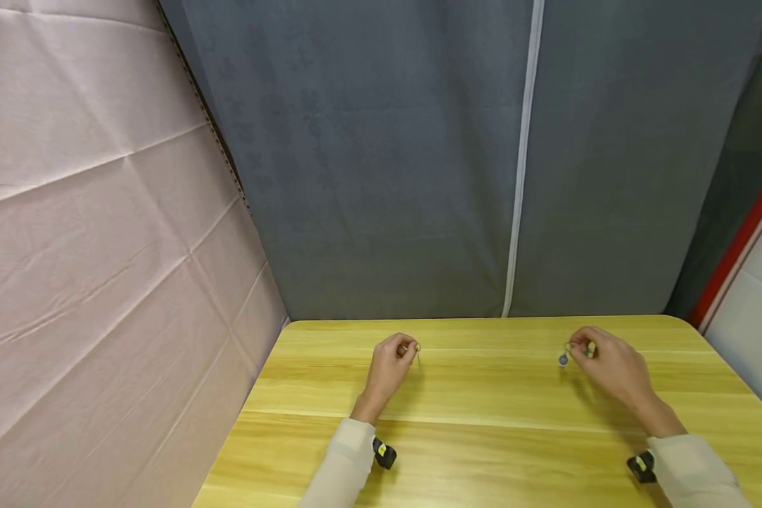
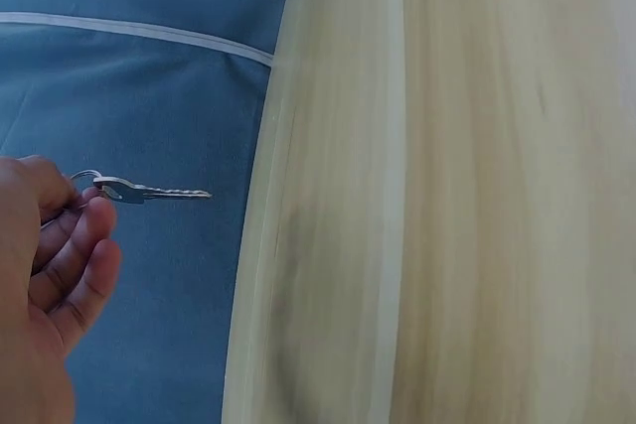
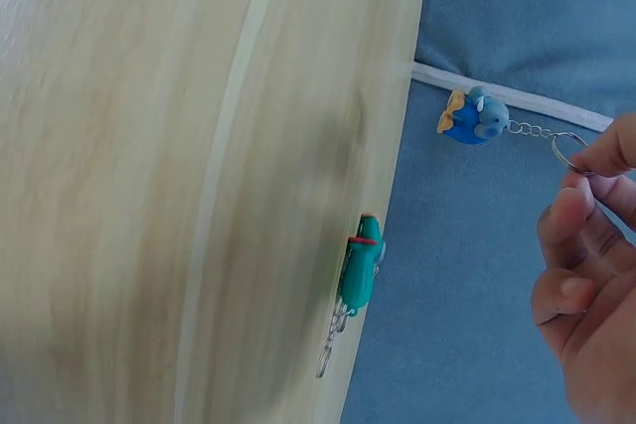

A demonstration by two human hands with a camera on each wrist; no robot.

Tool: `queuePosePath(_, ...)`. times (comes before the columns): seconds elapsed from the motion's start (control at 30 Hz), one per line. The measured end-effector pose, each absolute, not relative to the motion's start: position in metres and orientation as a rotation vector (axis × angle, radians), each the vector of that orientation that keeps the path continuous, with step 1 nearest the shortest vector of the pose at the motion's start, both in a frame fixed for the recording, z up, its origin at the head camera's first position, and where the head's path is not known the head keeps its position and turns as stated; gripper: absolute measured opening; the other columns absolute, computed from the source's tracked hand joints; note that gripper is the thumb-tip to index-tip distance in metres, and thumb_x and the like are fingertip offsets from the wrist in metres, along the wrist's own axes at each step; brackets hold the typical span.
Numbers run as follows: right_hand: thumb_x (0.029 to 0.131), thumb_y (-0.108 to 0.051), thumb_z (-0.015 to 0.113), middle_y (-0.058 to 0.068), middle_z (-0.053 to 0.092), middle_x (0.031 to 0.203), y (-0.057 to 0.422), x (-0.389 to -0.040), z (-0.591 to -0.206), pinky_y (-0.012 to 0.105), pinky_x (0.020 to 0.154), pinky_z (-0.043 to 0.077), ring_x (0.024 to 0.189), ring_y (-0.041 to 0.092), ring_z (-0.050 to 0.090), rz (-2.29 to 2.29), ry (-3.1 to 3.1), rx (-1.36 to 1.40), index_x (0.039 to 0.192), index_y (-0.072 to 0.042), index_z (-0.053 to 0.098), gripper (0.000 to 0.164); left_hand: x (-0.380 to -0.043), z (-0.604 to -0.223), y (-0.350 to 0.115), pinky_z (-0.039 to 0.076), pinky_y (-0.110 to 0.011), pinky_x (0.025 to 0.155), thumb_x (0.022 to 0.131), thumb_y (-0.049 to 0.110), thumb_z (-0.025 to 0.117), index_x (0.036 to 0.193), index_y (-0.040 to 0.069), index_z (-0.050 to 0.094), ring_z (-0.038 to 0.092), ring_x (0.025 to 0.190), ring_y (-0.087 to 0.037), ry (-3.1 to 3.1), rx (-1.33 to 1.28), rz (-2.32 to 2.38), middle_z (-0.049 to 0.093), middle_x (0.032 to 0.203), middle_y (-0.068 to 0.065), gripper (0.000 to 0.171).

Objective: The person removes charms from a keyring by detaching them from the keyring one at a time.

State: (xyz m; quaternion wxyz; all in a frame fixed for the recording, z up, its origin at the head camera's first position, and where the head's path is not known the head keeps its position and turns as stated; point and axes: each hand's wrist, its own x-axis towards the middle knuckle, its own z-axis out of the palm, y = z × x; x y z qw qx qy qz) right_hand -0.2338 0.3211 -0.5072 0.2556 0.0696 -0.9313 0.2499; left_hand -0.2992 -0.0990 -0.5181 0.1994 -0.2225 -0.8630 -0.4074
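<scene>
My left hand (image 1: 390, 363) is over the left part of the table, thumb and finger pinching a metal ring (image 2: 83, 175). From that ring hangs a silver key (image 2: 149, 192), its toothed blade pointing toward the tabletop. Over the right part, my right hand (image 1: 616, 370) pinches the ring of a keychain (image 3: 475, 118), a small blue elephant-like figure with yellowish feet on a short chain. Below and beyond that hand, a green figure keychain (image 3: 360, 270) with a red band lies by the table's far edge, its chain and ring attached. In the head view the right hand partly hides it.
The wooden table (image 1: 482, 451) ends at a dark grey-blue curtain (image 1: 381, 176) with a white strip. A pale cloth wall (image 1: 101, 282) stands on the left. A red-edged white panel (image 1: 756, 303) is at the right. Each wrist wears a black camera (image 1: 384, 454).
</scene>
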Motion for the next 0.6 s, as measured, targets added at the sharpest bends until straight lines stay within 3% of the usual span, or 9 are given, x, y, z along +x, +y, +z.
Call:
queuePosePath(0.3, 0.098, -0.019, 0.070, -0.001, 0.069, 0.089, 0.331, -0.233, -0.512, 0.025, 0.053, 0.034, 0.062, 0.002, 0.043, 0.689, -2.553, 0.150, 0.099, -0.015, 0.071, 0.004, -0.303, -0.522, -0.108, 0.054, -0.018, 0.058, 0.108, 0.015, 0.065, 0.106, 0.007, 0.077, 0.065, 0.066, -0.003, -2.443, -0.577, -1.171, 0.077, 0.091, -0.005, 0.014)
queuePosePath(0.6, 0.099, -0.018, 0.071, 0.001, 0.070, 0.091, 0.339, -0.231, -0.520, 0.026, 0.053, 0.033, 0.059, 0.003, 0.040, 0.708, -2.587, 0.120, 0.102, -0.015, 0.073, 0.004, -0.304, -0.529, -0.116, 0.056, -0.019, 0.058, 0.107, 0.011, 0.065, 0.107, 0.003, 0.075, 0.073, 0.068, -0.020, -2.447, -0.520, -1.229, 0.077, 0.092, -0.010, 0.013)
